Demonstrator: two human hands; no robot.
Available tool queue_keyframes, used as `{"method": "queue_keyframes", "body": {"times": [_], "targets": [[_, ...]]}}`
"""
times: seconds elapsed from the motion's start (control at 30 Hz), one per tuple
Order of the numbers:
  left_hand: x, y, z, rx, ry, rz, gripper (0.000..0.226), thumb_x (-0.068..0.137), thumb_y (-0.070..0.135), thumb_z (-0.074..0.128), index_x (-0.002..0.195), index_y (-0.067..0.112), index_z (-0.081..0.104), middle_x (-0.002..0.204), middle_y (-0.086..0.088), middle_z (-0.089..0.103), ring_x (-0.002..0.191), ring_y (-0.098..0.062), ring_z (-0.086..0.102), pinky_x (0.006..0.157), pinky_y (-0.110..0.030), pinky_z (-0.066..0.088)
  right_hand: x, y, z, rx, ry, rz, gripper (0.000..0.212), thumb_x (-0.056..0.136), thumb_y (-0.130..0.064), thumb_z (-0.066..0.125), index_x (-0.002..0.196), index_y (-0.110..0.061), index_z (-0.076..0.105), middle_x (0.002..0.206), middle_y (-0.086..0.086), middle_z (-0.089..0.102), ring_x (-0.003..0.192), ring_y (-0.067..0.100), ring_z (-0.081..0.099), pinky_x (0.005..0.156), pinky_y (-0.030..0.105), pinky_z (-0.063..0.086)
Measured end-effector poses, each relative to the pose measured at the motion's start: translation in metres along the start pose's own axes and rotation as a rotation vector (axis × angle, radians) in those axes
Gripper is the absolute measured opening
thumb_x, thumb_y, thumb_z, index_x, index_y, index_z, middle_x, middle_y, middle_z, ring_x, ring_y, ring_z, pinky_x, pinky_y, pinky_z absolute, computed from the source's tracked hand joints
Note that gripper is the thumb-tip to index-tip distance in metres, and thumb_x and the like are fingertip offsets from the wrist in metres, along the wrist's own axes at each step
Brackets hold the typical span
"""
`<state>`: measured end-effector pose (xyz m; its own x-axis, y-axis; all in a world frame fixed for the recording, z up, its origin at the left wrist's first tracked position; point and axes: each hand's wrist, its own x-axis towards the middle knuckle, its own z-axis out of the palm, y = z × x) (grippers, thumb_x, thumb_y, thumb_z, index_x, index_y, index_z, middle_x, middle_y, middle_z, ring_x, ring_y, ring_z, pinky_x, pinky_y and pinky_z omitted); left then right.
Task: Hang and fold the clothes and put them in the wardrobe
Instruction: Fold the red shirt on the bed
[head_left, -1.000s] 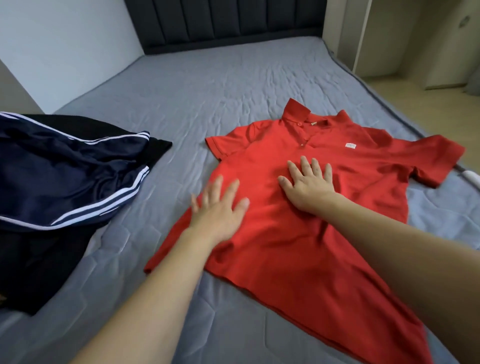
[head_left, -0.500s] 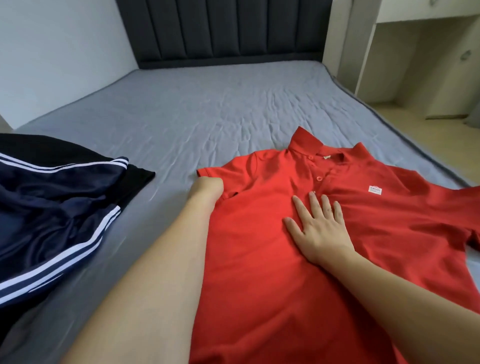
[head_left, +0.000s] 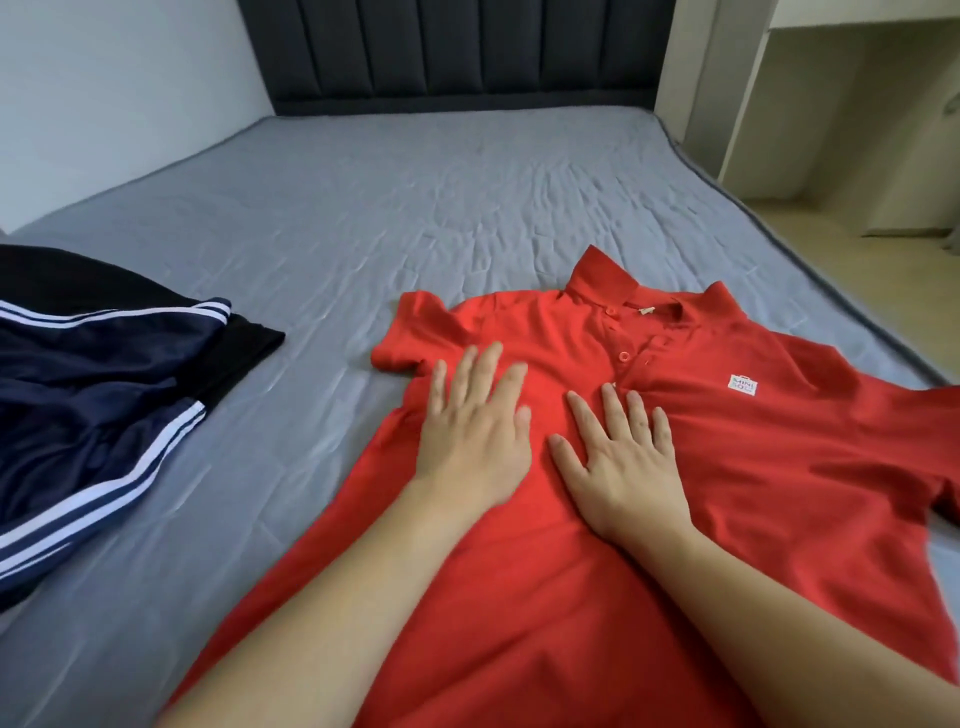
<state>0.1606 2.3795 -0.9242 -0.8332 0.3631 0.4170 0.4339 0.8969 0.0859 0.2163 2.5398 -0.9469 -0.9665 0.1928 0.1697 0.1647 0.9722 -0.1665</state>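
On the grey bed sheet (head_left: 467, 218), front side up, lies the red polo shirt (head_left: 753, 467) — collar pointing toward the headboard (head_left: 457, 52), buttons and a small white chest logo showing. Looks like soft knit cotton, light and floppy, prob zero stiffness, so it'll sag and crease if lifted by one corner. Not slippery imo, and the sheet under it is wrinkly so it may drag a bit. Best grab spots are the shoulder seams or a sleeve edge + the hem on the same side, then fold over.

Both hands are flat on the chest area, fingers straight and spread, palms down, gripping nothing. Left hand (head_left: 475, 441) sits just below the sleeve on that side, right hand (head_left: 621, 467) just under the button placket — close together w/ a narrow strip of fabric between them. Seems like smoothing before a fold.

Well off to the left is a navy striped garment (head_left: 93, 415) on top of something black, not touching the shirt.
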Motion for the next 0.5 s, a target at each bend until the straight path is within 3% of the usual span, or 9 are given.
{"method": "queue_keyframes", "body": {"times": [0.1,0.23,0.33,0.4,0.43,0.5], "targets": [[-0.047,-0.004,-0.004,-0.085,-0.313,-0.164,0.058,0.100,0.050,0.026,0.154,0.030,0.021,0.163,0.000,0.016,0.150,-0.019,0.009,0.122,-0.041,0.001,-0.020,0.005,-0.015,0.029,-0.037,-0.031,0.062,0.095,-0.060,0.017,0.153,-0.037,0.014,0.163,0.002,0.009,0.149,0.023,0.002,0.120,0.041,-0.005],[-0.044,0.016,-0.042,0.082,-0.522,-0.311,0.060,0.103,0.045,0.022,0.157,0.020,0.012,0.164,-0.005,0.007,0.151,-0.027,0.004,0.121,-0.048,0.001,-0.075,0.039,-0.041,0.103,-0.130,-0.091,0.061,0.096,-0.058,0.016,0.153,-0.038,0.012,0.162,-0.005,0.008,0.149,0.014,0.001,0.120,0.036,-0.007],[-0.061,0.061,-0.090,0.268,-0.570,-0.048,0.051,0.098,0.036,0.035,0.142,0.012,0.038,0.151,-0.013,0.035,0.140,-0.034,0.032,0.113,-0.050,0.023,-0.117,0.078,-0.059,0.109,-0.142,-0.027,0.071,0.088,-0.066,0.013,0.153,-0.038,0.007,0.163,-0.004,0.003,0.149,0.015,0.000,0.118,0.038,-0.007],[-0.084,0.095,-0.130,0.114,-0.631,0.243,0.029,0.092,0.039,0.046,0.111,0.018,0.053,0.123,-0.012,0.058,0.115,-0.032,0.055,0.090,-0.039,0.043,-0.139,0.103,-0.071,0.102,-0.054,0.196,0.078,0.087,-0.071,0.021,0.153,-0.034,0.006,0.161,0.003,0.006,0.147,0.025,0.007,0.117,0.044,0.004],[-0.096,0.111,-0.149,-0.015,-0.826,0.337,0.029,0.089,0.047,0.053,0.096,0.019,0.053,0.108,-0.010,0.064,0.099,-0.031,0.060,0.076,-0.035,0.045,-0.145,0.113,-0.080,0.107,-0.023,0.349,0.083,0.086,-0.073,0.027,0.153,-0.028,0.009,0.159,0.009,0.012,0.145,0.032,0.014,0.116,0.047,0.011],[-0.127,0.141,-0.178,-0.067,-1.315,0.431,0.053,0.075,0.068,0.063,0.087,0.017,0.057,0.083,-0.002,0.067,0.074,-0.023,0.060,0.060,-0.031,0.044,-0.149,0.126,-0.099,0.158,-0.055,0.610,0.091,0.084,-0.074,0.037,0.149,-0.012,0.022,0.149,0.020,0.030,0.137,0.039,0.030,0.110,0.049,0.024]]}}
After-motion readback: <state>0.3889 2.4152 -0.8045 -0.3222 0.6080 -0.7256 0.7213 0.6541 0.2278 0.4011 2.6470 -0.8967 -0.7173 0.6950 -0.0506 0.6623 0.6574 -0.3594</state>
